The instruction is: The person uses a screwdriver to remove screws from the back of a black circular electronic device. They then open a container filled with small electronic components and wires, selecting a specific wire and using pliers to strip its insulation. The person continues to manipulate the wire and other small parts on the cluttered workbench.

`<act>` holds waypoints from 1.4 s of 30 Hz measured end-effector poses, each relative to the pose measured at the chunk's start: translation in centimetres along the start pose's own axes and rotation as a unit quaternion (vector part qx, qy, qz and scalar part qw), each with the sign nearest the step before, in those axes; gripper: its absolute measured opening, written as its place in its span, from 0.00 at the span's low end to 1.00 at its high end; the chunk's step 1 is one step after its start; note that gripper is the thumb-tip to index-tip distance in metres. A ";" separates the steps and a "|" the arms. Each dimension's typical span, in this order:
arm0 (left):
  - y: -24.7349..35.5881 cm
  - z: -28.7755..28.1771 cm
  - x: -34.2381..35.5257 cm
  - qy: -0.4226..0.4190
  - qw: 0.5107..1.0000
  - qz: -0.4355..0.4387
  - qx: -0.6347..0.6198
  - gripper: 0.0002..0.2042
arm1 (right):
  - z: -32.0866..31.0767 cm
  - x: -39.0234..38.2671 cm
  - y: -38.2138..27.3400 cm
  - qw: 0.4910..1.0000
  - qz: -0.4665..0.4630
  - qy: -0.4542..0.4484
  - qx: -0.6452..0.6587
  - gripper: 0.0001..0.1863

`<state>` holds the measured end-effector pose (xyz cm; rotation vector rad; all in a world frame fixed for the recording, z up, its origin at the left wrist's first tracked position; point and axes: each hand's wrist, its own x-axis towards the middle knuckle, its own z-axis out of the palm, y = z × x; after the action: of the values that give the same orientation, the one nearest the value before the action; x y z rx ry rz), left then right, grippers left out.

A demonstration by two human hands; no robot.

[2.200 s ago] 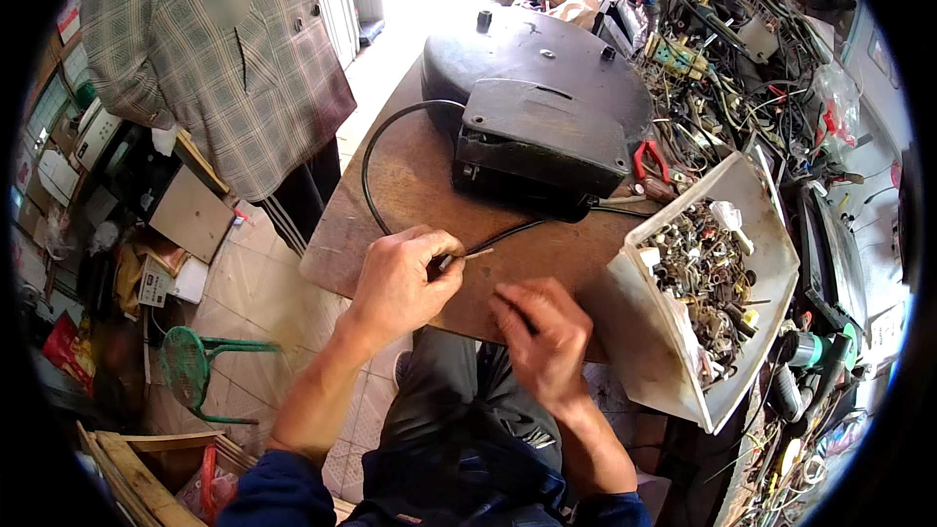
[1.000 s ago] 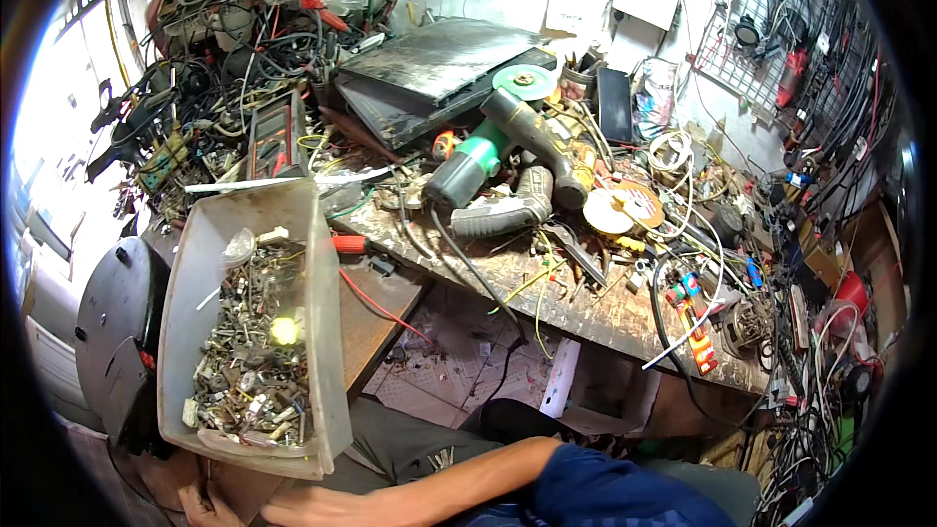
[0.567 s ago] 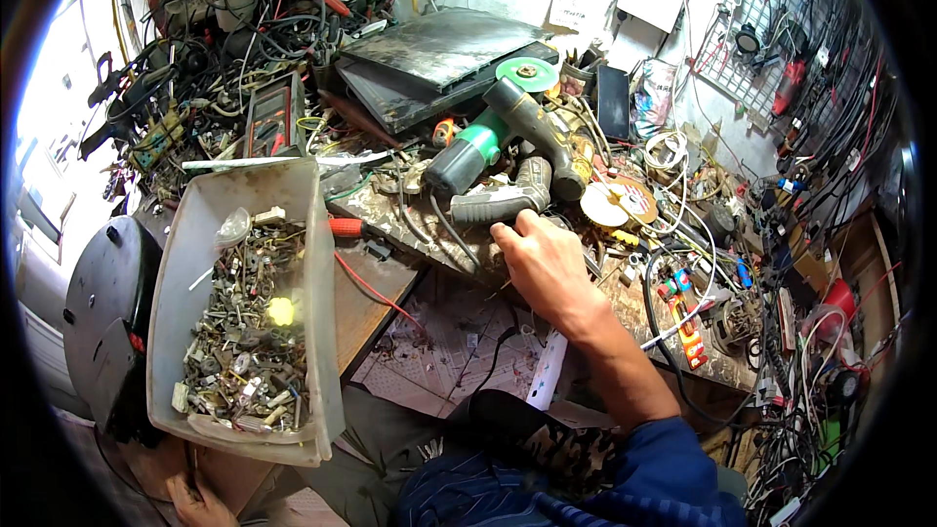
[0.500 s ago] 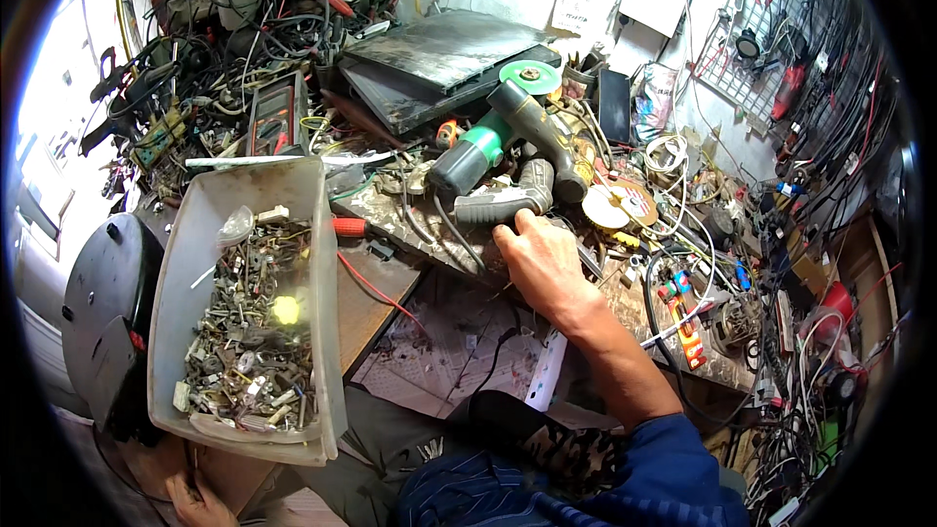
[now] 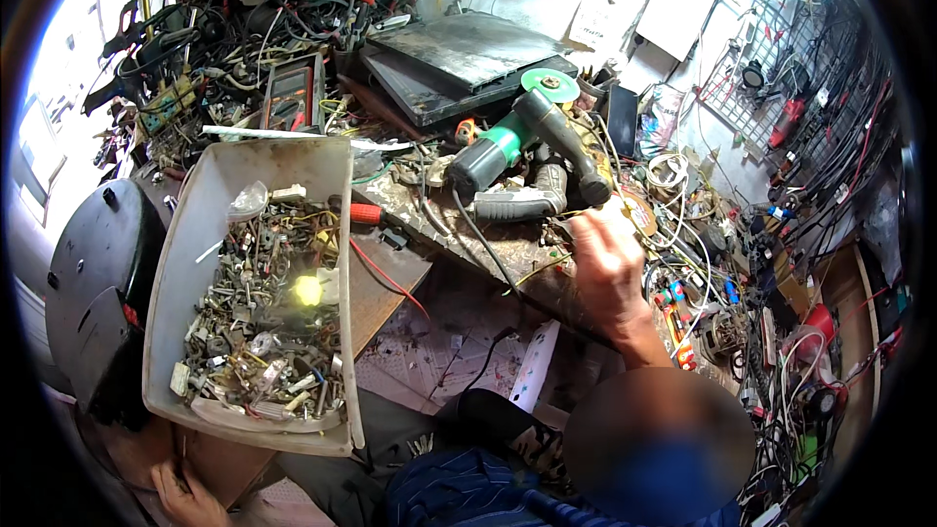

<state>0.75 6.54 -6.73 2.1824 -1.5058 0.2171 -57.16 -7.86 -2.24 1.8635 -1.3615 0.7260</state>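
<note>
My right hand (image 5: pixel 607 259) reaches over the cluttered workbench (image 5: pixel 508 249), its fingertips among wires and a cream disc just right of a grey tool handle (image 5: pixel 522 203). Whether it grips anything is hidden by the back of the hand. A green-and-black angle grinder (image 5: pixel 532 137) lies just above it. My left hand (image 5: pixel 185 503) shows at the bottom edge under a beige plastic bin (image 5: pixel 185 263), its fingers closed round a thin dark cable (image 5: pixel 180 449).
The bin holds several screws and metal scraps. A dark round appliance (image 5: pixel 88 273) lies left of it. A red-handled screwdriver (image 5: pixel 366 215), a multimeter (image 5: pixel 293 93), a flat black device (image 5: pixel 468 49) and tangled wires crowd the bench. A wire grid (image 5: pixel 781 68) hangs on the wall.
My view swung from the dark appliance to the bench. My right hand rose onto the bench beside the grey tool handle, then slid right and farther toward the cream disc.
</note>
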 end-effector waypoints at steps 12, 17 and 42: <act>1.2 -0.4 0.7 -0.017 1.000 -0.008 0.003 0.18 | -0.4 1.9 5.7 0.953 0.250 0.169 0.042 0.07; 0.5 -0.1 0.6 -0.005 1.000 0.019 -0.005 0.18 | -2.5 3.9 6.3 0.921 0.275 0.238 0.137 0.07; -4.3 1.9 -3.3 0.143 0.985 -0.096 -0.030 0.10 | -5.2 3.8 -2.4 0.834 0.118 0.268 0.468 0.13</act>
<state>3.16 9.60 -10.97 2.1262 -1.1244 0.3955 -53.92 -5.33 3.28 1.8982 -0.8990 2.1572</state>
